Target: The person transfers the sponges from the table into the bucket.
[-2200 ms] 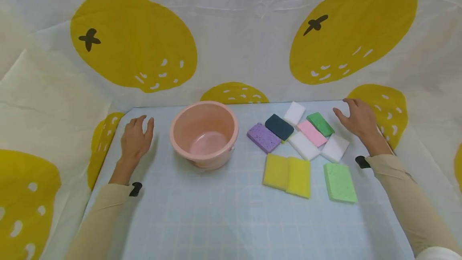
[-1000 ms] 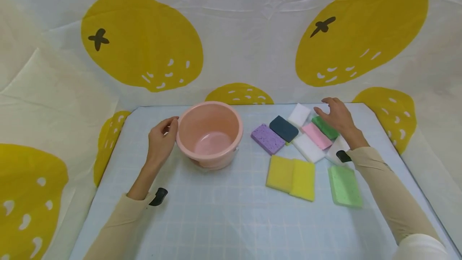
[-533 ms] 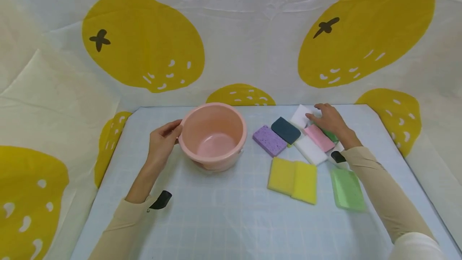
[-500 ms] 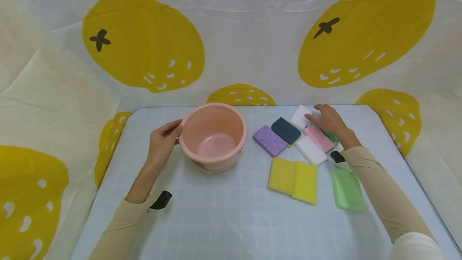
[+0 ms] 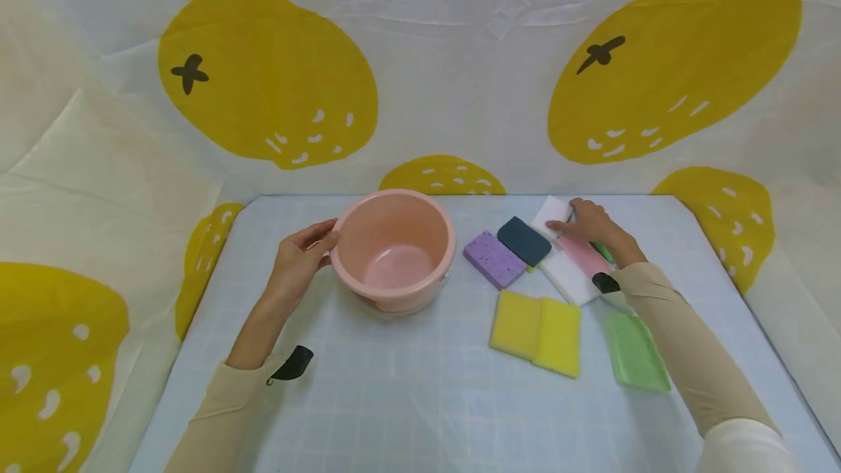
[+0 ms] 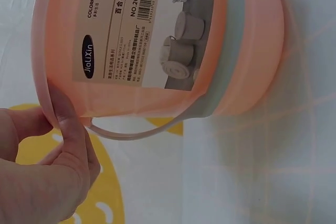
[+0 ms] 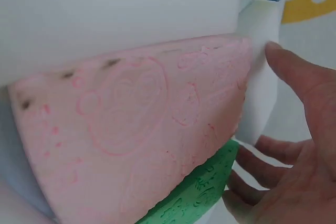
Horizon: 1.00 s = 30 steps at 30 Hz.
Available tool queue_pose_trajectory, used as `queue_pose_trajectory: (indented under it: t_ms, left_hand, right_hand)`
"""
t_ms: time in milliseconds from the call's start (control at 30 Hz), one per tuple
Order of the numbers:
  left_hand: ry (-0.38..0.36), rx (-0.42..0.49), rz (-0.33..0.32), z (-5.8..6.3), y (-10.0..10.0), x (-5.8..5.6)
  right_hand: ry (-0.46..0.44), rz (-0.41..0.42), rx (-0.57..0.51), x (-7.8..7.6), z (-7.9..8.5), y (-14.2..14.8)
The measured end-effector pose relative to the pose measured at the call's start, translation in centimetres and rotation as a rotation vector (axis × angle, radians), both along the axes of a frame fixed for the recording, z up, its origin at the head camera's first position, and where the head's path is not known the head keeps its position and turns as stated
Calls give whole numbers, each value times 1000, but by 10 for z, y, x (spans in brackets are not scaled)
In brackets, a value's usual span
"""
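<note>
My left hand (image 5: 298,261) pinches the left rim of a pink plastic bucket (image 5: 394,290), thumb and fingers on either side of the rim. The left wrist view shows the bucket's outer label and its handle (image 6: 126,136) hanging down. My right hand (image 5: 594,228) is at a white sponge (image 5: 550,210) at the back of the sponge group. In the right wrist view, its thumb overlaps the white sponge (image 7: 260,77) and the other fingertips sit at its lower corner, thumb and fingers spread apart. Below the hand lie a pink sponge (image 7: 136,124) and a green sponge (image 7: 194,192), partly covered.
A dark blue sponge (image 5: 523,241), a purple sponge (image 5: 494,260) and another white sponge (image 5: 566,276) lie nearby. Two yellow sponges (image 5: 558,338) and a light green sponge (image 5: 637,352) lie closer. A fruit-patterned cloth (image 5: 460,93) rises behind the table (image 5: 381,400).
My left hand has moved right and taken hold of the bucket's rim. My right hand has come left and down from the right side to the white sponge at the back.
</note>
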State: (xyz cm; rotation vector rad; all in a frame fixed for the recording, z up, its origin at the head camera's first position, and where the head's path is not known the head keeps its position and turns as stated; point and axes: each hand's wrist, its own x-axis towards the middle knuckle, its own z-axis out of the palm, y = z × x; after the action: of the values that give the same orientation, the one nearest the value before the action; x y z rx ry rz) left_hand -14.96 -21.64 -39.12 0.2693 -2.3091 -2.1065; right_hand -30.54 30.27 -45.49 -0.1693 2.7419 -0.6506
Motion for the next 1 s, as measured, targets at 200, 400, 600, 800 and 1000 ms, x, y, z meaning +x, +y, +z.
queue_pose_trajectory:
  t_ms: [200, 400, 600, 800, 1000]
  left_hand:
    - [-24, 7, -1, -2, -1, 2]
    - [-50, 22, 17, -3, -3, 2]
    - [-36, 63, 33, -3, -3, 2]
    - [-53, 48, 41, -5, -2, 2]
    - [-58, 39, 34, -6, 0, 0]
  right_hand:
    - [58, -45, -168, 4, 4, 0]
    - [164, -103, -306, 4, 10, 1]
    - [98, -169, -592, 6, 22, -2]
    - [118, -212, -690, 12, 37, -9]
    - [124, -250, -661, 15, 53, -15]
